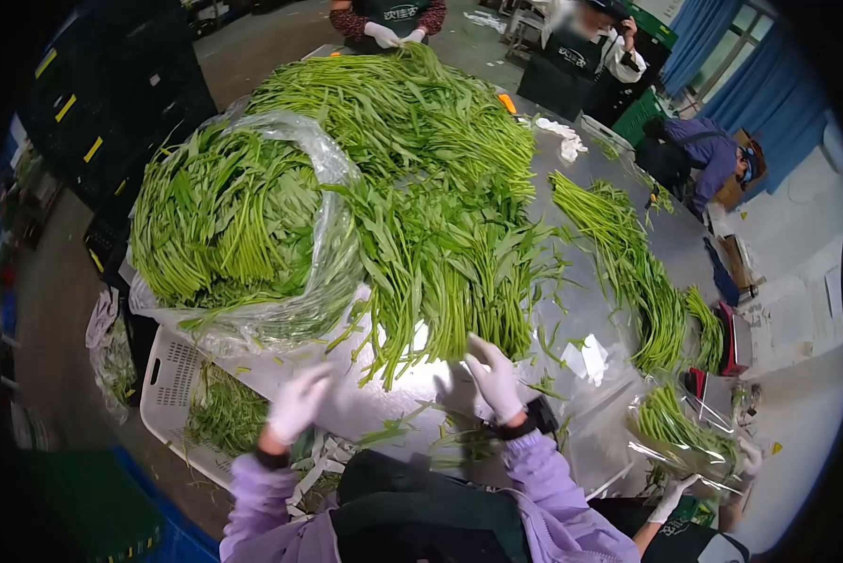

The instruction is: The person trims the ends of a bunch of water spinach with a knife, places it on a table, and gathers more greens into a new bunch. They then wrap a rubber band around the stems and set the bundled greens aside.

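Long green leafy stems lie in a broad pile on the metal table. My right hand, in a white glove, is at the cut ends of the near stems, fingers apart and nothing in its grasp. Left of it, my left hand, also gloved, hovers over the table's near edge; it is blurred and its fingers cannot be made out well. Behind it a clear plastic bag stands open, filled with bundled greens.
A white basket with loose greens sits below the table's left edge. More stems lie at the right. A co-worker's gloved hands hold a bagged bunch. Another person's gloved hands touch the pile's far end. Dark crates stand left.
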The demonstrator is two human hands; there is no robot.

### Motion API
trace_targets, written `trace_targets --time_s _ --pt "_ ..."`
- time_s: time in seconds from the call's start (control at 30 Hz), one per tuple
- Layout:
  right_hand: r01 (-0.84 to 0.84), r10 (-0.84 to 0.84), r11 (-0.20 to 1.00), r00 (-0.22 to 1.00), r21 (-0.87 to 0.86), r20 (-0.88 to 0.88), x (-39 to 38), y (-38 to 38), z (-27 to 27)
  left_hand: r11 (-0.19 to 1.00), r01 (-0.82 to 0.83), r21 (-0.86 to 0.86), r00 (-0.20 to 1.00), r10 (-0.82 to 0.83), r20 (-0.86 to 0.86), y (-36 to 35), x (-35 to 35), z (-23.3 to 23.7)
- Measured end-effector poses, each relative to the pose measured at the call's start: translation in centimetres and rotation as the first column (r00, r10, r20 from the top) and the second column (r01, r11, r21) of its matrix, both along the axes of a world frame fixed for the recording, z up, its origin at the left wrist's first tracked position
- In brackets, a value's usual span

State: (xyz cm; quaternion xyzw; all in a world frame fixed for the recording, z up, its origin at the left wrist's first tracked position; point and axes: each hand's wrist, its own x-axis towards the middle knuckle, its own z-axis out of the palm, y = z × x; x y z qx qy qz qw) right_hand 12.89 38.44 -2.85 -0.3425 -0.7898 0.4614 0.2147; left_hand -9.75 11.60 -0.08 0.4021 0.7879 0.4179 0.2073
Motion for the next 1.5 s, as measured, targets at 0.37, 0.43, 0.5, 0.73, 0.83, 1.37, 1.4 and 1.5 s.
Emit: trace_targets --time_s 0.37,0.43,0.5,0.73,0.83,1.37,1.4,1.5 --pt "0.181 -0.194 0.968 0.979 0.173 0.062 -2.1 2.3 -3.1 0.886 -0.423 0.187 0.643 0.148 0.752 20.8 9.0 -13.6" --pt "0.135 -0.181 0.950 0.973 0.280 0.142 -2.3 2.0 -3.9 0.845 -0.524 0.105 0.371 0.115 0.921 21.3 8.6 -14.3" --pt "0.131 -0.201 0.946 0.955 0.297 0.219 -3.1 1.4 -3.1 0.850 -0.521 -0.076 0.147 0.178 0.973 21.7 8.8 -10.7" --pt "0.165 -0.183 0.975 0.976 0.149 0.115 -4.0 2.2 -5.4 0.996 -0.094 -0.006 0.237 0.028 0.971 24.9 5.2 -8.1" --pt "0.204 -0.205 0.979 0.977 -0.022 -0.055 -4.5 2.1 -5.1 0.985 -0.167 0.036 0.271 0.011 0.963 25.6 5.7 -7.2" --pt "-0.293 0.309 0.942 0.947 0.162 -0.085 -5.6 -6.0 0.7 0.852 -0.511 0.116 -0.029 -0.152 0.988 12.6 4.8 -8.5" --pt "-0.277 0.277 0.961 0.952 0.020 -0.131 -5.3 -5.7 1.1 0.849 -0.501 0.166 0.007 -0.188 0.982 12.3 4.6 -9.5" --pt "-0.141 0.147 0.989 0.976 0.043 -0.161 -5.8 -3.8 1.5 0.890 -0.437 0.126 -0.048 -0.163 0.985 12.0 3.4 -10.2"
